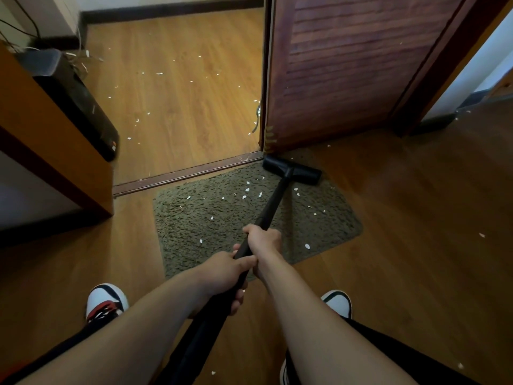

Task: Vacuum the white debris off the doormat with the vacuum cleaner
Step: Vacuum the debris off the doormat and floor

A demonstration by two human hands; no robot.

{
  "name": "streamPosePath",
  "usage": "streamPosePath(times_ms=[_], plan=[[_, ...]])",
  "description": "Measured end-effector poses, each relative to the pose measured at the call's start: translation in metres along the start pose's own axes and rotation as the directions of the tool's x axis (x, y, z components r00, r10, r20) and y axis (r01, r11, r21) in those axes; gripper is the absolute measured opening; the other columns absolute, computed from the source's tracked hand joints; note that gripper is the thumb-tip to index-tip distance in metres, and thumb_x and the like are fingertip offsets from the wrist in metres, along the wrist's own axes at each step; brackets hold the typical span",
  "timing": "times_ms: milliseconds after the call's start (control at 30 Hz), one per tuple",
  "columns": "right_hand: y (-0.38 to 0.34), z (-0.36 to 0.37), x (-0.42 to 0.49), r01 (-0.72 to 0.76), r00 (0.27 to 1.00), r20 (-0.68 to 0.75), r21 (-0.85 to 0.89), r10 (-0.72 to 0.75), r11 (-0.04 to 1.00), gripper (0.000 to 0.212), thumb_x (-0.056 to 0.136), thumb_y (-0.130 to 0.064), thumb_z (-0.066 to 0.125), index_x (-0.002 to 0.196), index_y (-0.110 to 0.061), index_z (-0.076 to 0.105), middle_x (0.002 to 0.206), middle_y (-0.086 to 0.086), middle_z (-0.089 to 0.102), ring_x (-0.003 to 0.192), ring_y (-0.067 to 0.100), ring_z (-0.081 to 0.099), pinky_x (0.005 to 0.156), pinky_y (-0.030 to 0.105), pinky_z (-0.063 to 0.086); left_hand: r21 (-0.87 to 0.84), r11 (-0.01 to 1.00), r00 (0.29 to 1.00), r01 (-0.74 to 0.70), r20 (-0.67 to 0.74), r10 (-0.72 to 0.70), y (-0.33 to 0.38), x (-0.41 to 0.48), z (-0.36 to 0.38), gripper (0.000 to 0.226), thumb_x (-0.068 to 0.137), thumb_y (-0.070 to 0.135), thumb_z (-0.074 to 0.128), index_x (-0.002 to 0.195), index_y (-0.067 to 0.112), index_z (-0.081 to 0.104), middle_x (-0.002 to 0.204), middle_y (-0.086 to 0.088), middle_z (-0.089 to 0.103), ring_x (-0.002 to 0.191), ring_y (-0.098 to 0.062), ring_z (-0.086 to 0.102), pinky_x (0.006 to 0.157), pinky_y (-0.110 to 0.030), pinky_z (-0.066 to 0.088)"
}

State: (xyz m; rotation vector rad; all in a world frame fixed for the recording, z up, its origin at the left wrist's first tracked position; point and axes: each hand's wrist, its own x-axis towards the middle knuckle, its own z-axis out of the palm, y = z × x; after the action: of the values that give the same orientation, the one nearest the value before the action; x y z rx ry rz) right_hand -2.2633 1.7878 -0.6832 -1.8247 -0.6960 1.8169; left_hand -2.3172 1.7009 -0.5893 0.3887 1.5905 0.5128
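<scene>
A wooden floor (pixel 416 218) is spreading through this doorway, and a shaggy olive doormat (pixel 194 223) is lying just ahead of both hands, its far edge running along the dark threshold strip (pixel 188 173). The person is standing at the mat's near edge, gripping the black wand (pixel 273 201) of the vacuum cleaner two-handed. The left hand (pixel 224 270) is wrapping its fingers round the tube closer to the body, and the right hand (pixel 263 238) is closing round it a little further forward. Well beyond the hands, the floor nozzle (pixel 291 170) is sitting on the mat's far right corner, close under the foot of the louvred door (pixel 347 65).

The job is looking barely begun to me. Bits of white debris (pixel 247 190) are lying scattered over the pile between the hands and the nozzle, with a larger flake just right of the right hand and others out to the left. No patch of mat is looking plainly cleaned. More scraps are lying past the threshold, though the task is asking only for the mat.

As for room, the door is blocking any push further forward, so I'm guessing the strokes are going to have to come back toward the hands. Left of the hands a wooden cabinet (pixel 55 162) is crowding the mat's corner. To the right, bare floor is giving the wand more swing.
</scene>
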Motion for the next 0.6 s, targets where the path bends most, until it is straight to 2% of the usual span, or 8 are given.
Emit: streamPosePath(times_ms=[233,400,533,600], plan=[[0.011,-0.001,-0.018,-0.022,1.000,-0.011,-0.027,0.022,0.999,0.030,0.089,-0.010,0.067,0.115,0.002,0.056,0.090,0.029,0.073,0.035,0.023,0.061,0.036,0.027,0.048,0.013,1.000,1.000,-0.016,-0.005,0.016,-0.017,-0.012,0.001,0.018,0.101,0.028,0.051,0.096,0.011,0.050,0.060,-0.008,0.044,0.033,-0.015,0.042,0.038,-0.017,0.038],[0.043,-0.004,-0.060,-0.063,0.997,0.031,-0.025,0.064,0.998,0.025,0.093,-0.010,0.065,0.115,0.000,0.057,0.096,0.028,0.072,0.037,0.020,0.063,0.035,0.025,0.048,0.063,0.998,1.000,-0.001,-0.008,0.002,-0.056,-0.039,-0.005,0.016,0.102,0.028,0.049,0.105,0.013,0.048,0.061,-0.010,0.044,0.033,-0.018,0.041,0.036,-0.020,0.038],[0.069,-0.010,-0.093,-0.063,0.996,0.057,-0.072,0.068,0.995,0.022,0.095,-0.013,0.063,0.113,-0.004,0.054,0.093,0.022,0.071,0.036,0.017,0.063,0.037,0.023,0.047,0.082,0.997,1.000,-0.006,0.001,0.006,-0.087,-0.061,-0.009,0.024,0.103,0.026,0.048,0.123,0.016,0.040,0.062,-0.011,0.044,0.033,-0.019,0.044,0.034,-0.020,0.039],[0.077,-0.013,-0.109,-0.073,0.994,0.074,-0.086,0.080,0.994,0.022,0.095,-0.014,0.063,0.112,-0.007,0.052,0.097,0.024,0.073,0.041,0.020,0.064,0.042,0.026,0.051,0.071,0.997,0.999,0.024,0.020,-0.025,-0.096,-0.073,-0.009,0.021,0.103,0.027,0.048,0.121,0.021,0.042,0.062,-0.011,0.045,0.034,-0.018,0.045,0.036,-0.020,0.040]])
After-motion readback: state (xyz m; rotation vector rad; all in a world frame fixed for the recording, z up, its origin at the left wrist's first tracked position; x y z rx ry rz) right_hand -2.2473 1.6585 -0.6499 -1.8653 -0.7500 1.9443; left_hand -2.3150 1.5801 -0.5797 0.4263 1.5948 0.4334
